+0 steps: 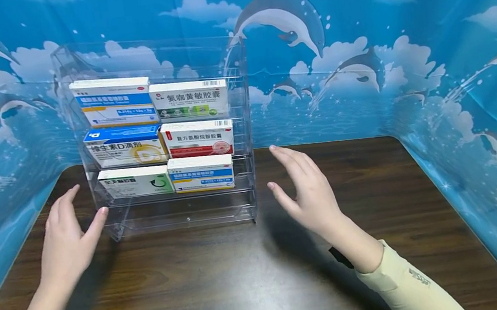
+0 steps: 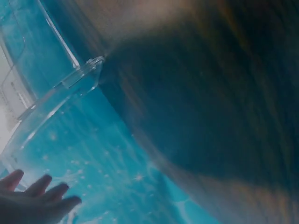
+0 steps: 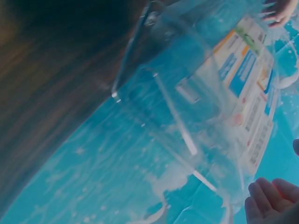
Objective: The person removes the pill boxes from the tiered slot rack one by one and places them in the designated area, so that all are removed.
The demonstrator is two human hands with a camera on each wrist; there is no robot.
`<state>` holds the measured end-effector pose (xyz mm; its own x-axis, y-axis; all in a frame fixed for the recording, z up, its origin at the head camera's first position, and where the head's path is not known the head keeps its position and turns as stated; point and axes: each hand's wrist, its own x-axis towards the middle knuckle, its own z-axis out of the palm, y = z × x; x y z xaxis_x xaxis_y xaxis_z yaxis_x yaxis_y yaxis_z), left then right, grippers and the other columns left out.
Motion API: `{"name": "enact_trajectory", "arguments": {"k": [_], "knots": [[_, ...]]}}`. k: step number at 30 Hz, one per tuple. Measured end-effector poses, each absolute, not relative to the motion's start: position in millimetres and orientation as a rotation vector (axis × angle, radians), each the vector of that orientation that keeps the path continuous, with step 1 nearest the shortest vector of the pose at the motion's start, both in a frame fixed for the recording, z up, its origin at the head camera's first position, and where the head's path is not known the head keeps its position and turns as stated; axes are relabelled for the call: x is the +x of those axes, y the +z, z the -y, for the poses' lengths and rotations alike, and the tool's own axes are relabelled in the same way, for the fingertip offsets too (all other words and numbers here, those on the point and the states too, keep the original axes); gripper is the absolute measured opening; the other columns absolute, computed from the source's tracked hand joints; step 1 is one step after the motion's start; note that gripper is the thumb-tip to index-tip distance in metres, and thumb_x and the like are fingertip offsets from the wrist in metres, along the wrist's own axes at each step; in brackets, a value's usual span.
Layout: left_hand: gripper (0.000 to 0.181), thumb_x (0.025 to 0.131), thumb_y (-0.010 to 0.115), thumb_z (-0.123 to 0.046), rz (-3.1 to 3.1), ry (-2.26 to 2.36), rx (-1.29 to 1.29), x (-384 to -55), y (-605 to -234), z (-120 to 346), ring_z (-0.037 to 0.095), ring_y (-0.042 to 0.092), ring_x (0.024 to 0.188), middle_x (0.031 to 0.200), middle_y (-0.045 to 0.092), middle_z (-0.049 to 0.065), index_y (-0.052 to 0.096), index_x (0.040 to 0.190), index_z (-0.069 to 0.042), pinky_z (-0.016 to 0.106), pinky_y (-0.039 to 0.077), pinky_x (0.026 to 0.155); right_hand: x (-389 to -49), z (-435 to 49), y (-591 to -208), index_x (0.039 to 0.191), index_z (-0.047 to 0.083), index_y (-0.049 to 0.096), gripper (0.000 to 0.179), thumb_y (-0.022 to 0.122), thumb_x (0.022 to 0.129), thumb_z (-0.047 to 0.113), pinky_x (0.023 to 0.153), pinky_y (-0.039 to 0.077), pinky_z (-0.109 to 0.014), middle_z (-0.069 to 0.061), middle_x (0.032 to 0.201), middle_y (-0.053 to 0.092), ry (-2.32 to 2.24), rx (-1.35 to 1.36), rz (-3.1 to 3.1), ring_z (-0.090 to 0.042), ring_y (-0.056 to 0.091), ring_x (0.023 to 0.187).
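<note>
A clear acrylic tiered rack (image 1: 191,217) stands on the table, holding several medicine boxes in two columns. Blue-and-white boxes (image 1: 114,103) sit at its top left and bottom right. A vitamin D box (image 1: 125,149) is in the middle left, beside a red-and-white box (image 1: 199,139). Green-marked boxes (image 1: 189,100) fill the top right and bottom left. My left hand (image 1: 64,242) is just left of the rack, fingers extended and thumb spread. On the other side, my right hand (image 1: 307,189) is held apart from the rack, its fingers also extended. Both palms face the rack and hold nothing.
The dark wood table (image 1: 200,287) extends in front of the rack and to its right. A blue curtain (image 1: 341,106) printed with dolphins and clouds encloses the back and both sides. The rack's lowest tier bears no boxes.
</note>
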<state>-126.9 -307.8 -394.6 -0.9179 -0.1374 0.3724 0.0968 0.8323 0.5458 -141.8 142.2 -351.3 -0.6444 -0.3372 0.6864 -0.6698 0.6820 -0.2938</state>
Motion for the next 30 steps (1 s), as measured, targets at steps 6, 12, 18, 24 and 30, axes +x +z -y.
{"name": "enact_trajectory", "arguments": {"k": [6, 12, 18, 24, 30], "knots": [[0.076, 0.108, 0.060, -0.034, 2.700, -0.975, 0.075, -137, -403, 312, 0.065, 0.030, 0.146, 0.159, 0.032, 0.044, 0.026, 0.162, 0.006, 0.081, 0.027, 0.114, -150, -117, -345, 0.151, 0.002, 0.054, 0.060, 0.077, 0.097, 0.014, 0.117, 0.050, -0.048, -0.015, 0.145, 0.064, 0.793, 0.837, 2.274, -0.032, 0.060, 0.135], [0.071, 0.106, 0.062, -0.031, 2.746, -1.026, 0.093, -143, -409, 314, 0.067, 0.038, 0.139, 0.150, 0.040, 0.047, 0.033, 0.156, 0.011, 0.080, 0.033, 0.109, -162, -95, -345, 0.148, 0.004, 0.058, 0.054, 0.076, 0.098, 0.014, 0.118, 0.049, -0.047, -0.014, 0.143, 0.067, 0.924, 0.849, 2.310, -0.029, 0.060, 0.136], [0.058, 0.105, 0.066, -0.025, 2.744, -1.059, 0.080, -147, -415, 314, 0.035, 0.071, 0.111, 0.134, 0.057, 0.043, 0.045, 0.146, 0.012, 0.009, 0.051, 0.084, -176, -77, -348, 0.144, 0.005, 0.063, 0.049, 0.077, 0.098, 0.011, 0.117, 0.050, -0.045, -0.013, 0.139, 0.069, 1.027, 0.859, 2.314, -0.028, 0.062, 0.134], [0.047, 0.104, 0.068, -0.015, 2.569, -1.421, 0.128, -152, -423, 314, -0.028, 0.044, 0.096, 0.126, 0.068, 0.004, 0.052, 0.142, 0.006, -0.007, 0.042, 0.081, -186, -61, -347, 0.142, 0.006, 0.065, 0.047, 0.078, 0.097, 0.010, 0.117, 0.051, -0.042, -0.012, 0.141, 0.069, 1.084, 0.866, 2.362, -0.026, 0.062, 0.137], [0.036, 0.099, 0.068, 0.006, 2.204, -1.976, 0.093, -155, -428, 318, -0.020, 0.065, 0.093, 0.103, 0.067, -0.035, 0.061, 0.117, -0.025, 0.000, 0.052, 0.079, -193, -50, -346, 0.141, 0.007, 0.066, 0.046, 0.080, 0.097, 0.012, 0.112, 0.055, -0.040, -0.011, 0.140, 0.069, 1.108, 0.859, 2.430, -0.025, 0.062, 0.136]]}}
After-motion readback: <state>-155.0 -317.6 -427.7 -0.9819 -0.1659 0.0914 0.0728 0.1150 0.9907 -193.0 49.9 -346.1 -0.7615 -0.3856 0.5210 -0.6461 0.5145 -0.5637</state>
